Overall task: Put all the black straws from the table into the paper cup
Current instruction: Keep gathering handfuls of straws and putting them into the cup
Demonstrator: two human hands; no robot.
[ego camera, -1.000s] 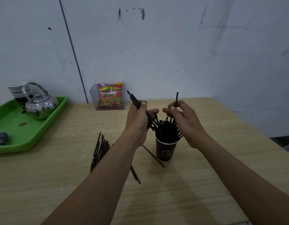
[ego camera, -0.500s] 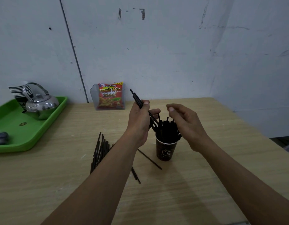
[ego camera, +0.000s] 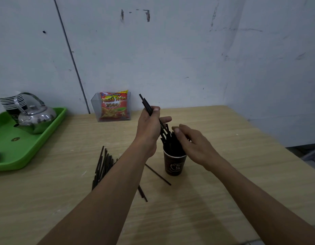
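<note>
A dark paper cup (ego camera: 174, 164) stands mid-table, packed with several black straws (ego camera: 170, 142) sticking out of its top. My left hand (ego camera: 149, 128) grips a small bundle of black straws (ego camera: 146, 104) slanting up to the left, just left of and above the cup. My right hand (ego camera: 192, 142) hovers over the cup's right side, fingertips at the straw tops; nothing is visibly held in it. A pile of black straws (ego camera: 102, 164) lies on the table left of my left forearm. A single straw (ego camera: 158, 175) and two more (ego camera: 142, 194) lie near the cup's base.
A green tray (ego camera: 29, 151) at the left edge carries a metal kettle (ego camera: 35, 117) and a stack of cups (ego camera: 10, 105). A clear holder with a red snack packet (ego camera: 113, 106) stands by the wall. The table's right edge (ego camera: 277, 144) drops off beyond the cup.
My right hand let go of a single straw into the cup, then sank toward the straw tops. My left hand kept its bundle and stayed almost still.
</note>
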